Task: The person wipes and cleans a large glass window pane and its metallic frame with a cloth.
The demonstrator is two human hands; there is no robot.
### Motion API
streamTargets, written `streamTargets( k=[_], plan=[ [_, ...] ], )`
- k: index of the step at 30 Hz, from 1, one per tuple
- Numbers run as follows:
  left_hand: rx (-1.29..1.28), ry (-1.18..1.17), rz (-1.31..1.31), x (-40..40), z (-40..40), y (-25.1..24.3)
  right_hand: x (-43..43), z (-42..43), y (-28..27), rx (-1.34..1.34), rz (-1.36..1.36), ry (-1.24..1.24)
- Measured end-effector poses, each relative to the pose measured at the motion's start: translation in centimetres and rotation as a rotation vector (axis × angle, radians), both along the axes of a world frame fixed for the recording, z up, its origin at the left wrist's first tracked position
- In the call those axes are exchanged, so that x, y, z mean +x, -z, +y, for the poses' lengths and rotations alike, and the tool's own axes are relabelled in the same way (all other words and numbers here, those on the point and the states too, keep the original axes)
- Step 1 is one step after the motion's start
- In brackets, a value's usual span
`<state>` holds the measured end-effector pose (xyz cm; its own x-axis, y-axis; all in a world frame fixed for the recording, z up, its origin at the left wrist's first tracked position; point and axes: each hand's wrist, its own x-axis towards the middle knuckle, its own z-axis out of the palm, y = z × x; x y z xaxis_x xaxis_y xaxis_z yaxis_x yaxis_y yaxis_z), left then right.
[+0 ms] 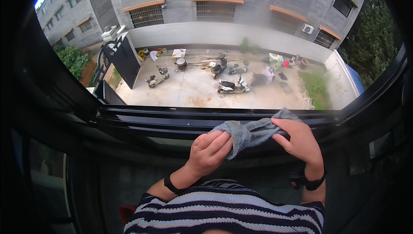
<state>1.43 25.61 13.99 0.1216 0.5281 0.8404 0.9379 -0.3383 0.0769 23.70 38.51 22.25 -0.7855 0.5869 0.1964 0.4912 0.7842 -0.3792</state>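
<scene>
A grey-blue cloth [258, 132], twisted and bunched, stretches between my two hands in front of the window. My left hand [211, 150] grips its thicker, folded end, the fingers wrapped over the fabric. At the other end, my right hand [295, 139] has the cloth between thumb and fingers, and a loose corner sticks up beyond them. Behind the cloth runs the dark, glossy lower window frame [155, 119] with its raised tracks. The cloth overlaps the frame in view; whether it touches is hard to tell.
Beyond the window, far below, lies a concrete yard [193, 89] with several scooters, including a white scooter [233, 85]. A black metal gate [124, 61] stands at the left. Below my left sleeve, a red object [126, 213] shows in the dim room.
</scene>
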Motion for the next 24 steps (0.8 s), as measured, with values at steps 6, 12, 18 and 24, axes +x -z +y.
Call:
streamTargets(
  k=[6,12,18,24],
  plan=[
    [0.041,-0.088,-0.246,-4.1,-3.9,0.5,-10.5,-3.6,1.8,-0.033,0.158,-0.245],
    [0.282,-0.171,-0.938,-8.4,-7.3,1.7,-21.1,-5.9,2.4,-0.942,0.494,-0.279],
    [0.593,-0.291,-1.073,-13.7,-9.8,3.8,-32.1,-10.0,2.7,-0.605,0.449,-0.446],
    [0.686,-0.26,-1.172,-16.8,-12.1,6.0,-37.7,-12.9,4.2,-0.41,0.042,-0.47]
  ],
)
